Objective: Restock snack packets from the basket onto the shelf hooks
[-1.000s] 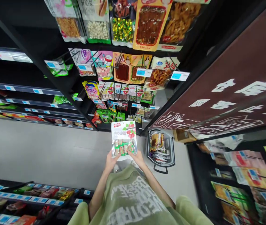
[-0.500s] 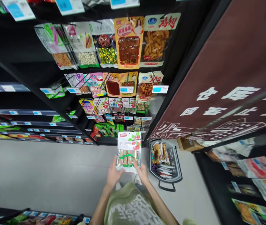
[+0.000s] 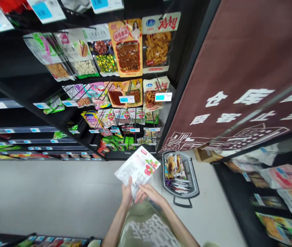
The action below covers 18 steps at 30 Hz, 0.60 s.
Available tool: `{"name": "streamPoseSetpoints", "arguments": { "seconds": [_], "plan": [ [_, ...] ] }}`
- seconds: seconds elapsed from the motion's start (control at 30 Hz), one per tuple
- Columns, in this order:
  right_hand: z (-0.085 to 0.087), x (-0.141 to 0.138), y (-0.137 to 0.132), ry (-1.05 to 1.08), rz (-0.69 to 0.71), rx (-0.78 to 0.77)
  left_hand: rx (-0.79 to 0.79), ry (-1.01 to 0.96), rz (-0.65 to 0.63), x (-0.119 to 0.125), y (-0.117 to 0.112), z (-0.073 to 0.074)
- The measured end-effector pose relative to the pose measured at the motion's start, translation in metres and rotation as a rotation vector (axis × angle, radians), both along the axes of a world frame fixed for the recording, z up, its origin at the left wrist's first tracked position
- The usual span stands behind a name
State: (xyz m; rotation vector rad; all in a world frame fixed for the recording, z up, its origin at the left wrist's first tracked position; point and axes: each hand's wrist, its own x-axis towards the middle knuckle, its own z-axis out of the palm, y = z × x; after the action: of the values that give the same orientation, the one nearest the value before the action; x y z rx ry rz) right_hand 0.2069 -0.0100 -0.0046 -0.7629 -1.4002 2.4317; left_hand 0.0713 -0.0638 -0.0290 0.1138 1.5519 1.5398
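Observation:
A white snack packet (image 3: 138,168) with red fruit printed on it is held in front of me, turned so its printed back side shows and tilted to the right. My left hand (image 3: 126,194) grips its lower left edge with closed fingers. My right hand (image 3: 147,192) is under the packet's lower right corner, fingers pinched on it. Both hands are above the grey floor, close to my green shirt (image 3: 146,228).
A black shopping basket (image 3: 180,193) with several snack packets stands on the floor to the right. Black shelves with hanging snack bags (image 3: 125,48) rise ahead. A dark red banner (image 3: 238,68) covers the right-hand unit. More racks (image 3: 277,192) stand at far right.
The packet has been flipped from its front, showing the sweets window, to its back and tilted rightward. The camera view has shifted up a little.

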Motion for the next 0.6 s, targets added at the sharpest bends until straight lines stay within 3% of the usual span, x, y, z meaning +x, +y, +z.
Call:
{"name": "streamPoseSetpoints", "arguments": {
  "seconds": [0.1, 0.2, 0.4, 0.5, 0.6],
  "plan": [
    [-0.017, 0.008, -0.004, -0.137, 0.118, 0.069, 0.112, -0.235, 0.17, 0.011, -0.001, 0.002],
    [-0.033, 0.02, -0.003, -0.184, 0.007, 0.064, 0.126, -0.285, 0.204, 0.02, -0.005, 0.002],
    [-0.036, 0.037, 0.023, -0.074, -0.688, -0.129, 0.011, -0.259, 0.157, 0.03, -0.006, -0.004],
    [-0.032, 0.038, 0.036, -0.023, -0.917, -0.147, -0.057, -0.182, 0.078, 0.038, 0.002, -0.005],
    [-0.032, 0.036, 0.042, -0.041, -1.092, -0.119, -0.025, -0.184, 0.031, 0.046, 0.011, 0.0]
  ]
}}
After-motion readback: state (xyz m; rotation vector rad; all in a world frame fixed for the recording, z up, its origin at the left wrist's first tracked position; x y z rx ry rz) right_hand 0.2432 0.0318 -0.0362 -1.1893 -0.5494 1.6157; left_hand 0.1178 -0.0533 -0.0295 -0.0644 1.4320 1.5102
